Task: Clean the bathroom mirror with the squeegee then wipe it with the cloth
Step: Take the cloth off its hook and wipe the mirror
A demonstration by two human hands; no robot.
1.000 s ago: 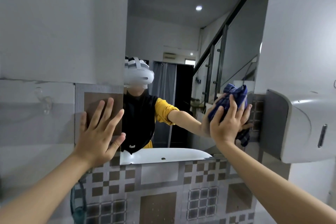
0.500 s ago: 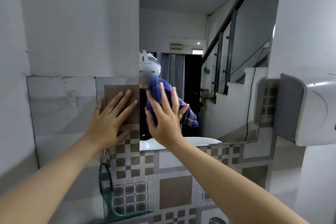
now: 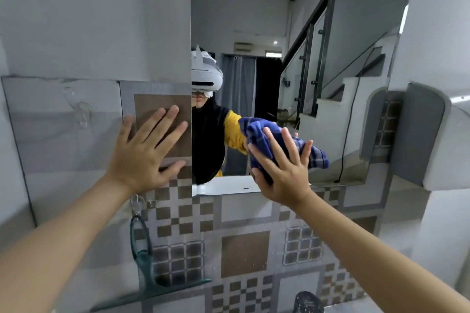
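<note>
The bathroom mirror (image 3: 292, 33) fills the wall ahead, its lower edge just above the patterned tiles. My right hand (image 3: 282, 170) presses a blue checked cloth (image 3: 315, 157) flat against the lower middle of the glass. My left hand (image 3: 147, 150) lies flat with spread fingers on the brown tile just left of the mirror's edge. A green squeegee (image 3: 145, 267) hangs by its handle loop from a hook on the wall below my left hand, blade at the bottom.
A grey and white dispenser (image 3: 437, 140) juts out from the wall on the right of the mirror. A clear suction hook (image 3: 82, 112) sticks to the tile at left. A dark round object (image 3: 307, 302) shows at the bottom edge.
My right hand with the cloth swept from the mirror's right side to its left edge, then back toward the middle. My left hand stayed on the tile. The view shifted.
</note>
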